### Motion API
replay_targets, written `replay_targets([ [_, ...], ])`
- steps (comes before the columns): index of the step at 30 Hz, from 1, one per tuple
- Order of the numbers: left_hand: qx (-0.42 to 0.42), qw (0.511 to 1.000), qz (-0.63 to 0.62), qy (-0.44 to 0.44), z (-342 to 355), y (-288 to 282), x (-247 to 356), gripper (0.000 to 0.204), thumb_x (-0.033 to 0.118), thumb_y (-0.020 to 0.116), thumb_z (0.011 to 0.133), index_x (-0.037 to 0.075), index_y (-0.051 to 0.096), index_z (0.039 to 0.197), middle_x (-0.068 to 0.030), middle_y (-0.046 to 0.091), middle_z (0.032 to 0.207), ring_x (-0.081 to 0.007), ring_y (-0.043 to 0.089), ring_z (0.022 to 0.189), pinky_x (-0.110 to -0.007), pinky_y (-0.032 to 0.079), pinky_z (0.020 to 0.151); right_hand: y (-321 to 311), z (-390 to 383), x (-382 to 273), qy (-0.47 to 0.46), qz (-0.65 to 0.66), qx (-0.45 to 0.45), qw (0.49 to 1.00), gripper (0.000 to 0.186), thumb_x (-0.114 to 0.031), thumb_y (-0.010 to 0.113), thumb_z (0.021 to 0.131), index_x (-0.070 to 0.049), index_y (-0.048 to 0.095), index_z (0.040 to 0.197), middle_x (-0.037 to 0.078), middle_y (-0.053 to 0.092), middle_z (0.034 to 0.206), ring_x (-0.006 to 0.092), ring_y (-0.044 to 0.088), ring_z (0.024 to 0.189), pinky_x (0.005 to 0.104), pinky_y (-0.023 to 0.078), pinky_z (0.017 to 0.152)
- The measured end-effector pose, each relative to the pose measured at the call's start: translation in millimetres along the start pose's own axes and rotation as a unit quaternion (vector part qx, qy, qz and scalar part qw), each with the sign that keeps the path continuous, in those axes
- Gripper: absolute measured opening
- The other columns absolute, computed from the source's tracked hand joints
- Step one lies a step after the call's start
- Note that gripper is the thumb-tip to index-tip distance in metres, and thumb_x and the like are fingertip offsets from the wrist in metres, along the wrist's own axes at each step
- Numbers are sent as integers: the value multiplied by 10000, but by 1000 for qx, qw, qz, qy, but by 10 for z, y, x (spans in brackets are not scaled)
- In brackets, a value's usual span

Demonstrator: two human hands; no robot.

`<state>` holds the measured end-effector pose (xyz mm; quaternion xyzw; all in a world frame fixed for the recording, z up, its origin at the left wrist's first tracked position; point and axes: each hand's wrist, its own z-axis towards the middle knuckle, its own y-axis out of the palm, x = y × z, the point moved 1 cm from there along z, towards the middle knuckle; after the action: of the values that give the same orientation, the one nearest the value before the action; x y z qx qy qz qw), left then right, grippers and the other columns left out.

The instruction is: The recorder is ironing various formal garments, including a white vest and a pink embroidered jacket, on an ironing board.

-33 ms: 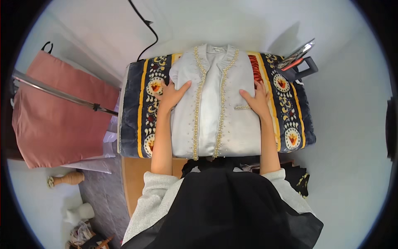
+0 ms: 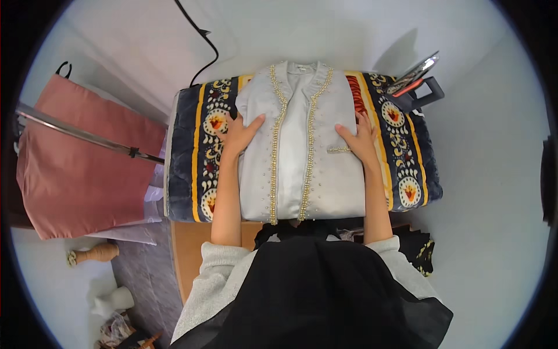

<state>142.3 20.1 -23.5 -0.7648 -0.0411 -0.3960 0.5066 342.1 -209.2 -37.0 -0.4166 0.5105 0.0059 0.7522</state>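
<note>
A pale silver-grey jacket [image 2: 340,192], trimmed with gold beads down both front edges, lies front up on a thick patterned blanket [image 2: 180,157]. Its sleeves appear tucked under, and the body is smooth. My left hand [image 2: 239,135] rests over the jacket's left side, thumb on the cloth and fingers spread toward the blanket. On the opposite side, my right hand [image 2: 362,139] lies beside a short beaded pocket trim [image 2: 339,150], its thumb on the jacket and fingers apart along the edge. Both hands are open, touching the jacket without lifting it.
An iron [image 2: 415,93] stands at the blanket's far right corner. A black cord [image 2: 208,41] hangs against the wall. To the left, a pink garment [image 2: 87,163] hangs near a metal rail [image 2: 87,135]. A vase [image 2: 97,252] is at lower left.
</note>
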Motion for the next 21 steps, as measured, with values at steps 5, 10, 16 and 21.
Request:
replay_targets([
  [5, -2, 986, -166, 7, -78, 91, -129, 1006, 669, 518, 750, -76, 262, 1377, -246, 193, 1469, -312, 28, 1405, -489, -160, 1054, 64, -318, 16, 19, 157, 36, 987, 787, -436, 640, 789, -10, 339, 1378, 194, 309, 1443, 289, 88, 1407, 487, -101, 1074],
  [10, -68, 976, -186, 95, -87, 149, -67, 905, 506, 575, 815, -107, 221, 1380, -224, 203, 1472, -267, 159, 1382, -380, 27, 1105, 26, -787, -66, -24, 194, 100, 976, 798, -393, 635, 811, -21, 263, 1412, 219, 173, 1488, 298, -2, 1409, 464, -19, 1094],
  [16, -182, 892, -390, 137, -522, 214, 226, 620, 304, 632, 852, -85, 410, 1280, -142, 500, 1262, -228, 496, 1112, -309, 360, 959, -29, -1779, -366, 29, 372, 236, 897, 421, -274, 649, 836, 11, 605, 1142, 91, -77, 1531, 250, -121, 1397, 368, 71, 1103],
  [21, -301, 881, -348, 112, -1005, 421, 603, 613, 283, 610, 860, -108, 407, 1286, -144, 454, 1307, -221, 443, 1162, -305, 327, 981, -122, -2772, -615, 95, 446, 370, 809, 720, -215, 622, 857, 16, 220, 1408, 49, -70, 1530, 100, 188, 1325, 275, 219, 1055],
])
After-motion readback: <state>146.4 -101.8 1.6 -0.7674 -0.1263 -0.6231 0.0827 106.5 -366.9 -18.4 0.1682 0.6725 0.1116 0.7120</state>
